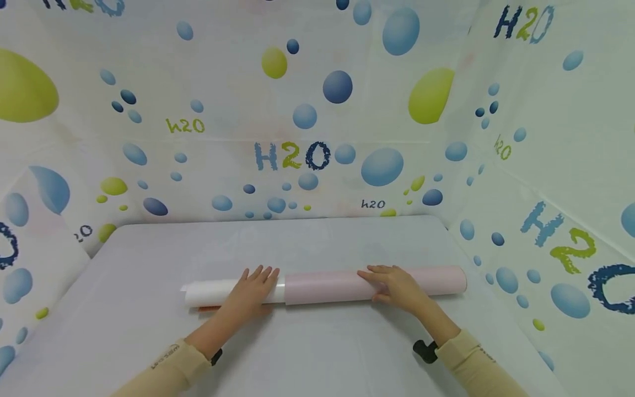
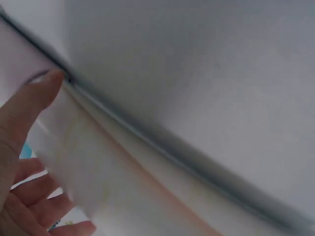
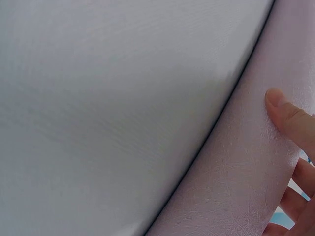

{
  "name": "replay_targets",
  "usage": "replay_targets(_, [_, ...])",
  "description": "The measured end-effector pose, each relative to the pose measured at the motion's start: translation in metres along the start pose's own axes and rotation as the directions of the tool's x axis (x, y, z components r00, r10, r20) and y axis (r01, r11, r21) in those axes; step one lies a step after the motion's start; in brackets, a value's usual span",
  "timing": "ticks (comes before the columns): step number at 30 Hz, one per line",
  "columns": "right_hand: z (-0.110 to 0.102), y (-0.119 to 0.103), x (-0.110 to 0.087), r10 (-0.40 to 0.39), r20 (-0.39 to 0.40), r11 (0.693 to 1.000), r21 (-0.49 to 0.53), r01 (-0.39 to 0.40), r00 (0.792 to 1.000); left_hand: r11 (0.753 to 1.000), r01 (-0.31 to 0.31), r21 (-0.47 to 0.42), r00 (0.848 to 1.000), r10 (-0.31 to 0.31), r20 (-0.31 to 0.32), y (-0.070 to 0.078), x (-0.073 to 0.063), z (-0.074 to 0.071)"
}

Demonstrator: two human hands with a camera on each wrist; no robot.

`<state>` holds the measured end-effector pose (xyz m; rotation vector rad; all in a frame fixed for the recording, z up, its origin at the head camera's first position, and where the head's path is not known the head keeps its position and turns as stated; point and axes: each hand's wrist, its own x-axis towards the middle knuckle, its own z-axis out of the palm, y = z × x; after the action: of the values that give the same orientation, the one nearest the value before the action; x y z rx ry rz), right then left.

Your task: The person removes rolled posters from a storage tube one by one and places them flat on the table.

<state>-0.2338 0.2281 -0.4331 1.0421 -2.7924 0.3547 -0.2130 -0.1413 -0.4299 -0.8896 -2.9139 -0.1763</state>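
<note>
A long roll lies crosswise on the white table. Its right stretch is a pink, finely creased sheet (image 1: 322, 288); its left stretch is white rolled sheet (image 1: 210, 293) with a thin orange-brown strip low on the near side. My left hand (image 1: 253, 286) rests across the white part near the pink edge, fingers straight and spread toward the far side. Its thumb (image 2: 47, 88) touches the near side by the seam. On the pink part rests my right hand (image 1: 397, 286), thumb (image 3: 280, 105) on the near surface and fingers reaching over to the far side, partly hidden.
The white tabletop (image 1: 317, 353) extends in front of and behind the roll. A sheet printed with coloured drops and H2O lettering (image 1: 292, 156) hangs behind and along both sides. A black wrist-worn device (image 1: 425, 351) sits under the right sleeve cuff.
</note>
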Motion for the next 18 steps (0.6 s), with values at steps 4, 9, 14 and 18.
replay_targets(4, [-0.001,-0.002,0.0,0.002,-0.004,1.0,-0.001,-0.002,1.0,0.999,0.012,0.036,1.0,-0.012,-0.016,0.008,0.006,0.01])
replay_targets(9, [-0.002,-0.004,0.0,0.008,-0.007,1.0,-0.008,-0.008,1.0,0.997,0.038,0.062,0.997,-0.033,-0.077,0.011,0.008,0.016])
replay_targets(14, [-0.002,-0.004,0.0,-0.008,-0.027,1.0,-0.021,0.008,1.0,0.995,0.035,0.096,0.994,-0.025,-0.105,0.01,0.008,0.016])
replay_targets(18, [-0.003,-0.001,-0.002,0.011,-0.017,1.0,-0.006,-0.012,1.0,0.994,0.028,0.108,0.994,-0.017,-0.104,0.009,0.007,0.016])
